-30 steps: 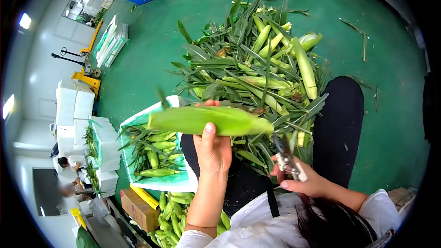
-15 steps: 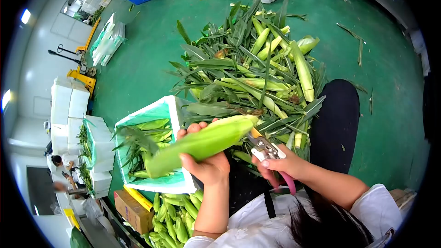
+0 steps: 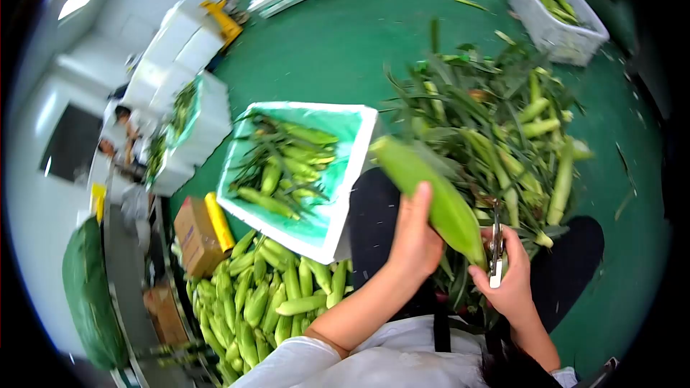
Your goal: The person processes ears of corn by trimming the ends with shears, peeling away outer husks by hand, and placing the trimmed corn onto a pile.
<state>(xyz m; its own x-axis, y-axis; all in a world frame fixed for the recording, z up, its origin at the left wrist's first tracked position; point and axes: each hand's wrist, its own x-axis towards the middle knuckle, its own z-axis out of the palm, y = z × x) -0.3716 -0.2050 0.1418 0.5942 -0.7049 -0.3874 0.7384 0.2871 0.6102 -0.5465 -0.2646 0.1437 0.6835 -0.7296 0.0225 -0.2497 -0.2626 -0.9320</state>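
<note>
My left hand [image 3: 415, 233] grips a green ear of corn in its husk [image 3: 431, 190], held slanted with its lower end toward my right hand. My right hand [image 3: 512, 280] holds metal shears [image 3: 495, 244], their blades right at the lower end of the ear. Beyond my hands lies a big pile of unhusked corn and long leaves [image 3: 503, 122] on the green floor. My dark-trousered legs reach under the pile.
A white foam box with a green liner [image 3: 345, 172] holds several ears to my left. A heap of trimmed corn [image 3: 259, 294] lies below it beside a cardboard box [image 3: 192, 237]. A white basket [image 3: 557, 21] stands far right. Stacked foam boxes [image 3: 180, 65] and people sit at the left.
My head has turned left, shifting the whole view. The ear has swung from pointing left to slanting down toward the shears, which now meet its lower end.
</note>
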